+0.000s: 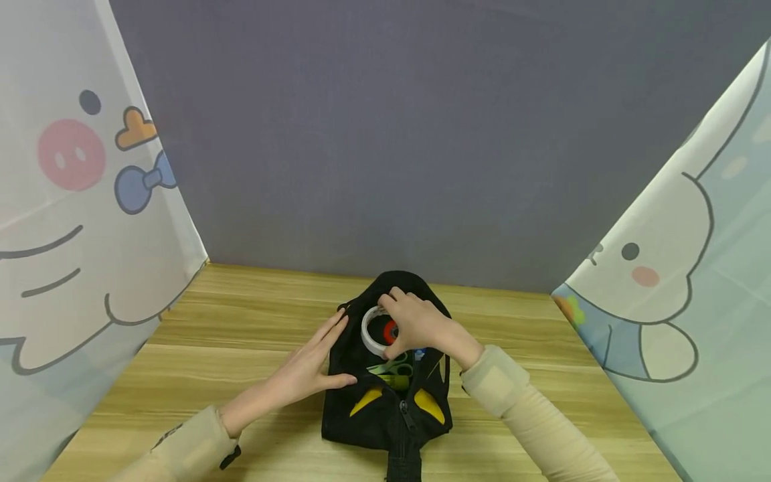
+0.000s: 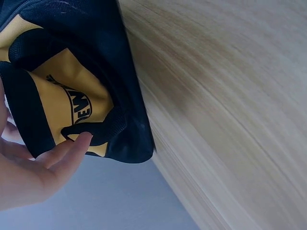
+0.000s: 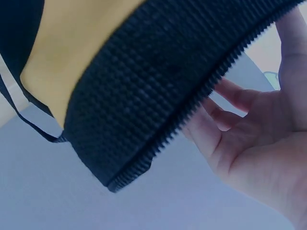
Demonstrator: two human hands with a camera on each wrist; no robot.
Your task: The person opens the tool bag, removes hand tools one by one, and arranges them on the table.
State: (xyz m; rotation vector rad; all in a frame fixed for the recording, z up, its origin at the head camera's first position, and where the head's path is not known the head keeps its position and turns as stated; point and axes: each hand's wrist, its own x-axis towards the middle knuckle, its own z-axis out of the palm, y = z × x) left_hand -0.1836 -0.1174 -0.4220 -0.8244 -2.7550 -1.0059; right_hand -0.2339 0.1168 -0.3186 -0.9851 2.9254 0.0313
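A black tool bag [image 1: 343,402] with yellow patches stands unzipped on the table. Its yellow side with dark lettering shows in the left wrist view. Inside lie a roll of white tape [image 1: 365,335], a red roll [image 1: 390,333], green-handled scissors [image 1: 400,369] and a yellow-green item [image 1: 394,382]. My right hand [image 1: 415,323] reaches into the mouth, fingers and thumb at opposite edges of the white roll, gripping it. My left hand [image 1: 307,368] rests on the bag's left side, fingers fairly straight, thumb apart. In the right wrist view, the zipper edge [image 3: 158,143] hides my right fingertips.
The bag stands on a wood-grain table [image 1: 253,321] near the middle. A grey backdrop [image 1: 373,134] rises behind the table's far edge. Cartoon-printed cloths hang at the left [image 1: 48,281] and right [image 1: 735,281]. A black strap [image 1: 403,465] runs from the bag toward me.
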